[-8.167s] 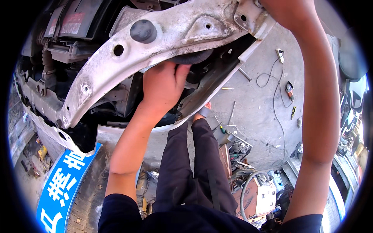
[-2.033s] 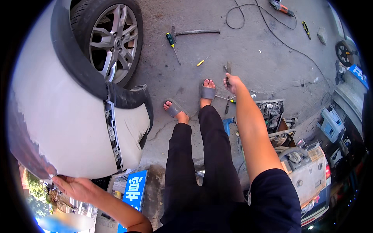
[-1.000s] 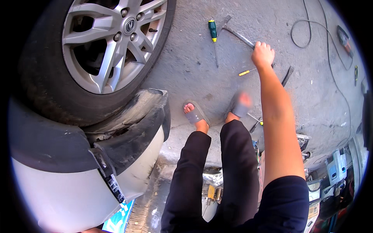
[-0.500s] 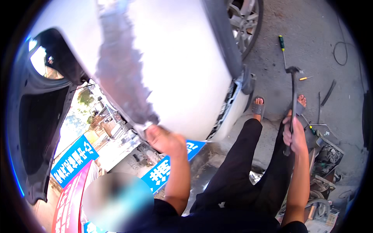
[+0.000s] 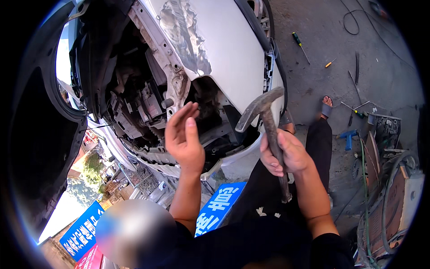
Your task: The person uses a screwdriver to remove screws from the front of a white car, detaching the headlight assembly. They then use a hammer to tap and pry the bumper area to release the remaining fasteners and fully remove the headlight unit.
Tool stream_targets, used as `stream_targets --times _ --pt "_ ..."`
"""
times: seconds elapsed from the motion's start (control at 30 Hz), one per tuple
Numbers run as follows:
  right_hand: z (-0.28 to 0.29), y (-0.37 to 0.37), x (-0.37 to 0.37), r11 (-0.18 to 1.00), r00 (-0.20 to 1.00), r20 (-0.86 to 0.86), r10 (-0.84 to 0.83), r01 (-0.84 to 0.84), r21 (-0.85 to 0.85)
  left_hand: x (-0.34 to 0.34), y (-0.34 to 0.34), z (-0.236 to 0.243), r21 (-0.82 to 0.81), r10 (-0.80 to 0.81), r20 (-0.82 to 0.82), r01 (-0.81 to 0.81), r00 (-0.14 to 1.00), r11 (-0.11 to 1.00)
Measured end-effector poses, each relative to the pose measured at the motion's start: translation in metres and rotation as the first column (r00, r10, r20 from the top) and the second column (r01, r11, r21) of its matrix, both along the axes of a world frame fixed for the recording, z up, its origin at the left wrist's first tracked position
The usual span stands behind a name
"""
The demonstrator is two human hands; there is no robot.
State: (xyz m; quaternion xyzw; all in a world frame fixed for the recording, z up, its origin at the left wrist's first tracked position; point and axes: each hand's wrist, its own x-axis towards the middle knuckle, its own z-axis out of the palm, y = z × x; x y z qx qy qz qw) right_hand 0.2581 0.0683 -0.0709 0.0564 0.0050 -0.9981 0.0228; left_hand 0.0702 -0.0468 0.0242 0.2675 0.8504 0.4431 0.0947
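My right hand (image 5: 289,154) is wrapped round the handle of a metal body hammer (image 5: 267,114), its long curved head raised at the top beside the car's front corner. My left hand (image 5: 184,139) is held up in front of the engine bay (image 5: 143,105), fingers apart and holding nothing. Beyond both hands lies the white car fender (image 5: 224,42), with a bare, dented metal strip (image 5: 181,36) along its upper edge. At the fender's front end an opening shows where a headlight would sit.
The black-lined hood (image 5: 42,112) stands raised at left. On the concrete floor to the right lie a green-handled screwdriver (image 5: 297,40), a small yellow screwdriver (image 5: 330,63) and thin rods. A blue tool (image 5: 348,138) and a cluttered cart (image 5: 398,197) are at lower right. A blue sign (image 5: 219,206) stands behind.
My left hand has come off the fender's edge and opened. The hammer has risen closer with my right hand. My view has shifted, bringing the engine bay into sight.
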Motion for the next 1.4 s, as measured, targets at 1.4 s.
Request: stream_targets --times 1.4 --pt "-0.039 -0.106 -0.001 0.664 0.952 0.028 0.304 -0.191 -0.723 -0.029 -0.071 -0.099 -0.51 0.098 0.06 -0.054 0.993 0.859"
